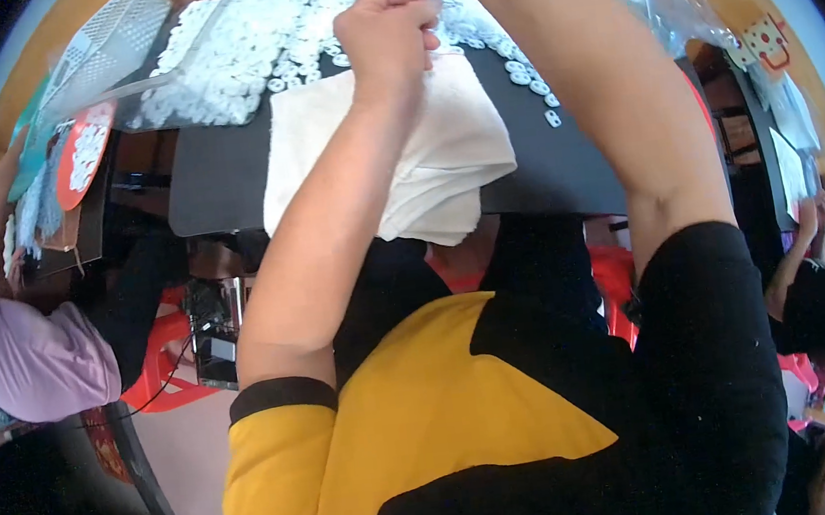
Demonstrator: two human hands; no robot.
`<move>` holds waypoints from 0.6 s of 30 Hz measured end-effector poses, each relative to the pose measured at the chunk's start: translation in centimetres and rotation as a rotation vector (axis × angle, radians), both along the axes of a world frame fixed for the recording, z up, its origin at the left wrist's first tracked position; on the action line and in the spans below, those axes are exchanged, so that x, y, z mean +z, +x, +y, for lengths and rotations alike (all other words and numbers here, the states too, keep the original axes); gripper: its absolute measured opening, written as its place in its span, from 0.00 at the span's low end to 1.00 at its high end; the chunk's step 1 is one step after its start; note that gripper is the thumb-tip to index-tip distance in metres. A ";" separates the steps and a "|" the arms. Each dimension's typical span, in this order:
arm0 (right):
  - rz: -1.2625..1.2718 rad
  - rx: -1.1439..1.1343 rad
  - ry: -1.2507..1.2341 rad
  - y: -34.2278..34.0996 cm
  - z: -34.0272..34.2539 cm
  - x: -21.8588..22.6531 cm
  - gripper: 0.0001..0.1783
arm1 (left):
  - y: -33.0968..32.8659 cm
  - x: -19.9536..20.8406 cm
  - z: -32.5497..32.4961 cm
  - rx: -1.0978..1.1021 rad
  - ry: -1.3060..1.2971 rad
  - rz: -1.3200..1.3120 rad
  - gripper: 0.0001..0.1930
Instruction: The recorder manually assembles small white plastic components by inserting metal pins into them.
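Note:
My left hand (389, 31) is raised over the far edge of a folded white cloth (314, 132), its fingers curled and pressed together. Whatever may be between the fingertips is too small or hidden to name. Just beyond the hand lies a large heap of small white oval pieces with holes (244, 39), spread over the black table (213, 178). My right forearm (562, 51) reaches up across the table and leaves the picture at the top, so the right hand is out of sight.
Several loose white pieces (519, 73) trail down right of the cloth. A white perforated basket (113, 43) and a red dish of white pieces (87, 156) are at the far left. Clear plastic bags (672, 4) lie at upper right. Other people sit on both sides, one in a lilac shirt (35, 347).

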State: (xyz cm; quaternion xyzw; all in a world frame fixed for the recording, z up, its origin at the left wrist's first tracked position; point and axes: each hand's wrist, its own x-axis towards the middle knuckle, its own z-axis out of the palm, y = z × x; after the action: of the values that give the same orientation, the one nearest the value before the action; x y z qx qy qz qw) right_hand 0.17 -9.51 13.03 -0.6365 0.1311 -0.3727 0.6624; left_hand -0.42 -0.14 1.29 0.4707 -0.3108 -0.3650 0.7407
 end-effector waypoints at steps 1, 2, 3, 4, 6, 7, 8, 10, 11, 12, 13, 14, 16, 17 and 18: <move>0.010 -0.004 0.006 -0.1 0.1 0.1 0.07 | 0.2 -0.2 0.2 -0.004 0.006 0.010 0.04; 0.021 -0.083 -0.063 -0.4 0.3 0.9 0.07 | 0.3 -0.4 0.2 -0.011 -0.007 0.036 0.04; 0.035 -0.162 -0.135 -0.7 0.6 1.1 0.07 | 0.3 -0.6 0.1 -0.019 -0.021 0.063 0.04; 0.048 -0.171 -0.137 -2.1 0.8 1.0 0.07 | 0.2 -0.4 0.4 -0.025 -0.036 0.066 0.03; 0.224 -0.278 -0.544 -6.7 1.1 0.4 0.06 | -0.1 0.1 0.9 -0.052 -0.033 0.080 0.04; 0.413 -0.395 -0.647 -8.1 2.2 -0.6 0.05 | 0.3 0.1 1.5 -0.046 -0.021 0.073 0.04; 0.616 -0.530 -0.753 -10.3 3.0 -1.6 0.05 | 0.0 0.6 1.8 -0.059 0.007 0.107 0.05; 0.660 -0.496 -0.912 -16.1 2.5 -5.2 0.07 | -0.2 0.6 1.1 -0.111 0.014 0.151 0.05; 0.680 -0.437 -1.070 -18.4 2.6 -6.8 0.10 | -0.2 0.5 0.8 -0.137 0.023 0.183 0.05; 0.806 -0.466 -1.036 -19.7 3.7 -8.0 0.10 | -0.2 0.5 0.8 -0.141 0.030 0.188 0.05; 0.928 -0.494 -1.000 -20.9 5.1 -8.8 0.09 | -0.2 0.5 0.8 -0.138 0.041 0.180 0.04; 0.979 -0.497 -1.042 -21.9 6.1 -9.6 0.08 | -0.2 0.5 0.9 -0.137 0.050 0.172 0.04; 1.081 -0.598 -1.089 -22.8 8.2 -11.1 0.07 | -0.1 0.2 0.7 -0.147 0.070 0.137 0.05; 1.110 -0.653 -1.128 -23.1 8.7 -11.7 0.06 | -0.1 0.0 0.7 -0.151 0.070 0.134 0.05; 1.108 -0.658 -1.124 -23.1 8.9 -12.2 0.06 | -0.2 -0.3 0.6 -0.195 0.052 0.019 0.05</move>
State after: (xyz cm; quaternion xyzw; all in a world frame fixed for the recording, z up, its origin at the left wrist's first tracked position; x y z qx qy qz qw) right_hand -22.92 -0.59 0.87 -0.8903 0.4100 -0.1907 -0.0536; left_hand -0.64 0.49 1.02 0.4540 -0.3386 -0.4479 0.6919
